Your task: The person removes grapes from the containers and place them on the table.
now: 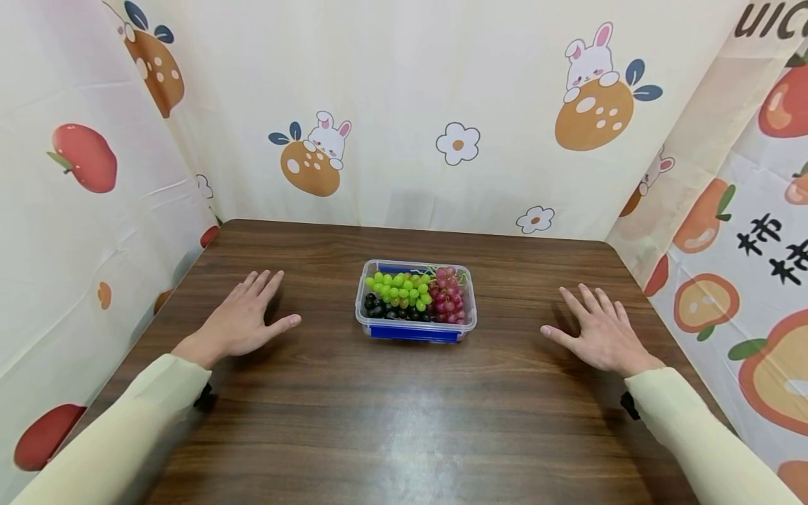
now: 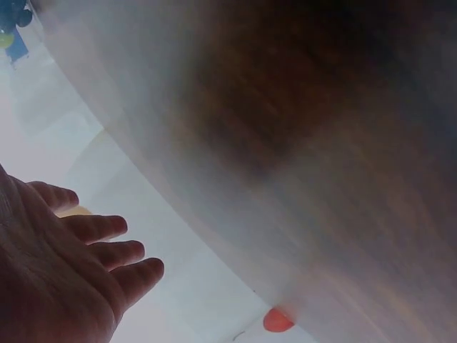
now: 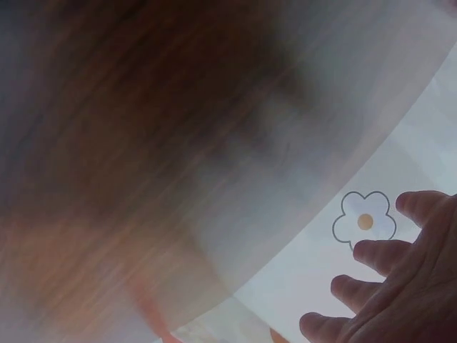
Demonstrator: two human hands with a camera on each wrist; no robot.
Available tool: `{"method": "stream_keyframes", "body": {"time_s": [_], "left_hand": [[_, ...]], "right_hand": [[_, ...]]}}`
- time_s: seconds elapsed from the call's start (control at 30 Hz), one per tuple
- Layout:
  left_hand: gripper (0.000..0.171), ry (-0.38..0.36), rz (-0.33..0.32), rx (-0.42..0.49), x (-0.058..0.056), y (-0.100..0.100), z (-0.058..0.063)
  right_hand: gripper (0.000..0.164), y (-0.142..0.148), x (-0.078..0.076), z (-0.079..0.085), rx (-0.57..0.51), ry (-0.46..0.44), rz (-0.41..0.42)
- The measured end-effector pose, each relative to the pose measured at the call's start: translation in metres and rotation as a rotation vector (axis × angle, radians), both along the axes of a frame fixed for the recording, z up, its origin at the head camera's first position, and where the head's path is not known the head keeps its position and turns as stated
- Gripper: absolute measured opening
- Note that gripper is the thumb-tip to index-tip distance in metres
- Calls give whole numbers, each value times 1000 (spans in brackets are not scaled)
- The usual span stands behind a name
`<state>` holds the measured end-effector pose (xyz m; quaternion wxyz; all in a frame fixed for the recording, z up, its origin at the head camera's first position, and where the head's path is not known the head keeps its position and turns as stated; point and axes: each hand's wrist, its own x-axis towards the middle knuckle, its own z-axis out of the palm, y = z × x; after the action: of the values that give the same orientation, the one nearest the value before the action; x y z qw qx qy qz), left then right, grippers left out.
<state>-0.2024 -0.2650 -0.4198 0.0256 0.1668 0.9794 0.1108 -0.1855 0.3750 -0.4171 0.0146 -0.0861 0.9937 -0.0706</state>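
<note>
A clear plastic container (image 1: 365, 324) with blue clips stands on the wooden table, lidless on top. Inside it lie green grapes (image 1: 399, 286), black grapes (image 1: 391, 312) and red grapes (image 1: 447, 298). To the left of the container, my left hand (image 1: 241, 319) hovers over the table with fingers spread and palm down, holding nothing. On the opposite side my right hand (image 1: 600, 333) is also spread, palm down, with nothing in it. In the wrist views, the left hand (image 2: 64, 264) and right hand (image 3: 407, 279) show straight fingers and bare palms.
The dark wooden table (image 1: 404, 400) has a rounded far edge against a printed curtain (image 1: 404, 105). More printed fabric hangs along the left and right sides of the table.
</note>
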Motion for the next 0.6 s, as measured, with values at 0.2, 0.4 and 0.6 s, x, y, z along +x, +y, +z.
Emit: {"method": "stream_keyframes", "body": {"time_s": [0.2,0.4,0.6], "left_hand": [[103,5,-7,5,-1,3,0],[102,16,-19,18,-2,6,1],[102,28,-27,30,-2,10,1]], "right_hand": [[101,-3,1,1,-2,3,8],[101,-6,1,3,-5,7,15],[100,-9,1,3,-14,15,19]]}}
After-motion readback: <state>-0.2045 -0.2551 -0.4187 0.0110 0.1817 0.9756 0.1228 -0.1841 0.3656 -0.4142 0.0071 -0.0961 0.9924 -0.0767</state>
